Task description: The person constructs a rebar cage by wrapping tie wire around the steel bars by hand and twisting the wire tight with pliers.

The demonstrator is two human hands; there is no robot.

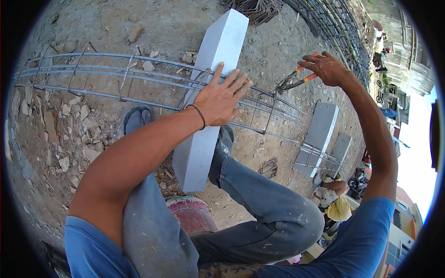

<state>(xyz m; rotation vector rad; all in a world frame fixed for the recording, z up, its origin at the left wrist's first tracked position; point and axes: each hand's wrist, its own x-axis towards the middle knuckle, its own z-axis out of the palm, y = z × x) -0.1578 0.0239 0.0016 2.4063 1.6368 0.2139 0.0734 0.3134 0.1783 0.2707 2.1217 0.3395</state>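
Note:
My left hand (220, 98) lies with fingers spread on the steel bars (153, 78) of a long rebar cage, where they cross a pale grey block (222, 41). To the right, my right hand (327, 69) is closed around the red-handled pliers (307, 78), whose jaws point left at a stirrup of the cage. Thin dark wire (289, 83) shows by the jaws; whether it is held there I cannot tell.
Another block (320, 134) bears the cage's far right end, with a smaller one (341, 147) beside it. Stirrups (259, 9) and bundled rebar (336, 23) lie at the top. A pink bucket (191, 214) stands by my legs. A person (338, 208) crouches at right. Rubble covers the left ground.

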